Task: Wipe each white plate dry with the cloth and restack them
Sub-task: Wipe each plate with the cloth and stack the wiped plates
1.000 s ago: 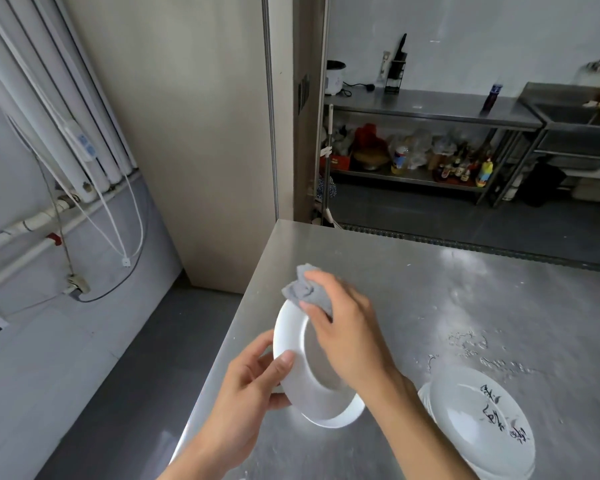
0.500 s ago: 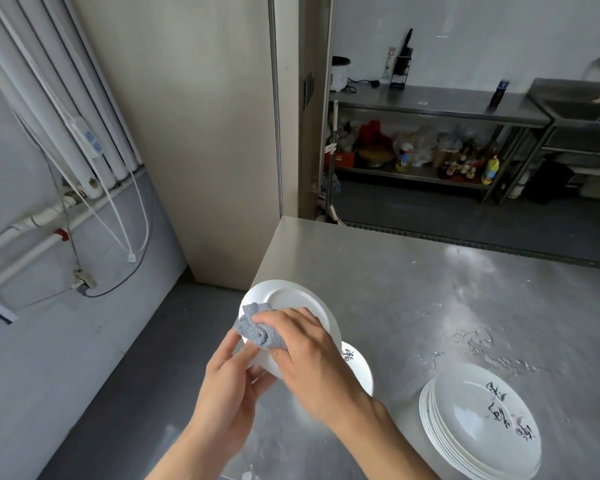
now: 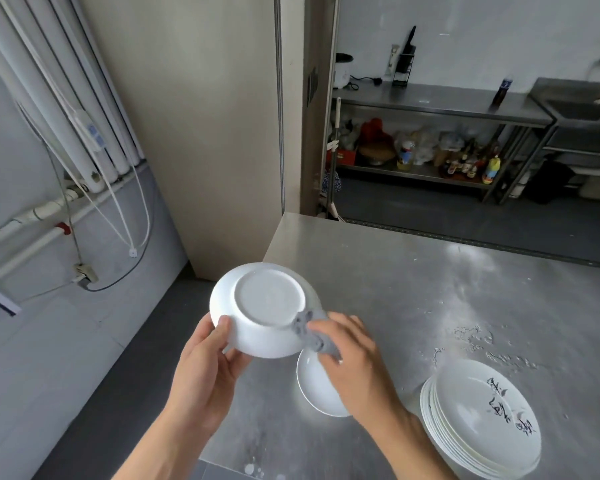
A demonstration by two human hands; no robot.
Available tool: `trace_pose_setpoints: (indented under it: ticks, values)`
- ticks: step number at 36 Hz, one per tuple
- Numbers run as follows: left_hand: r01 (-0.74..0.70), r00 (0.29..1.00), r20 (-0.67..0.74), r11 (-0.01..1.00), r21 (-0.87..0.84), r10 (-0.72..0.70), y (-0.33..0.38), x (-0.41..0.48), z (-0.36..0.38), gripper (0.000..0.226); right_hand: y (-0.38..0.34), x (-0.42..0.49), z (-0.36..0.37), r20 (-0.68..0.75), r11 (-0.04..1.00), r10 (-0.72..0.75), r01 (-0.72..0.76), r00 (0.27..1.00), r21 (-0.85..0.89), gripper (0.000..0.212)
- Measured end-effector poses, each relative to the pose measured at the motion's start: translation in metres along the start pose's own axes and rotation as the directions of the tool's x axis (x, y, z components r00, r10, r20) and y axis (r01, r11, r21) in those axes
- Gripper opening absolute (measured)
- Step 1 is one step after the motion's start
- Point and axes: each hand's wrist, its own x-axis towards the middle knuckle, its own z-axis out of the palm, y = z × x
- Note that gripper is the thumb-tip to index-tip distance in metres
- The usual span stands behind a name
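Plate [image 3: 264,306] underside-up above table [image 3: 430,289] edge, gripped by left hand [image 3: 205,368], rubbed with cloth [image 3: 312,336] pinched in right hand [image 3: 357,362]; seemingly one dried plate [image 3: 317,386] set down, stack [image 3: 482,417] probably left to dry.

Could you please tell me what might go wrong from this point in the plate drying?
The left hand grips the upturned plate by its rim only, partly past the table edge; a slip could drop it onto the floor. Water droplets lie on the table near the stack, so dried plates might get wet again.
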Motion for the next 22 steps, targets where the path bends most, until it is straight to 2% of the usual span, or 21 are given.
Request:
trace_pose_setpoints:
  ticks: [2, 5, 11, 13, 16, 19, 22]
  values:
    - [0.003, 1.0, 0.028, 0.999, 0.037, -0.004, 0.002, -0.001, -0.002, 0.026, 0.008, 0.003, -0.006, -0.046, 0.992, 0.127, -0.125, 0.991, 0.034, 0.066]
    - [-0.018, 0.995, 0.102, 0.991, 0.134, 0.004, 0.002, -0.007, -0.002, 0.026, 0.016, 0.013, -0.014, -0.064, 0.959, 0.271, -0.264, 0.96, 0.107, 0.055]
    - [-0.03, 0.973, 0.225, 0.952, 0.305, -0.042, -0.008, -0.024, 0.011, 0.04, 0.01, 0.046, -0.028, -0.01, 0.929, 0.326, -0.318, 0.945, 0.186, 0.047]
    - [-0.022, 0.965, 0.253, 0.943, 0.333, -0.067, -0.012, -0.029, 0.016, 0.04, 0.002, 0.055, -0.029, -0.007, 0.938, 0.296, -0.289, 0.955, 0.194, 0.045]
    - [-0.039, 0.957, 0.28, 0.93, 0.366, -0.07, -0.019, -0.034, 0.026, 0.027, -0.016, 0.063, -0.028, 0.041, 0.97, 0.183, -0.187, 0.982, 0.155, 0.047]
    - [-0.035, 0.971, 0.235, 0.936, 0.349, -0.052, -0.024, -0.033, 0.033, 0.027, -0.037, 0.061, -0.024, 0.154, 0.989, 0.022, -0.044, 0.988, 0.141, 0.046]
    - [-0.011, 0.983, 0.179, 0.967, 0.254, -0.036, -0.024, -0.03, 0.038, 0.035, -0.052, 0.05, -0.016, 0.242, 0.992, -0.074, 0.048, 0.967, 0.113, 0.039]
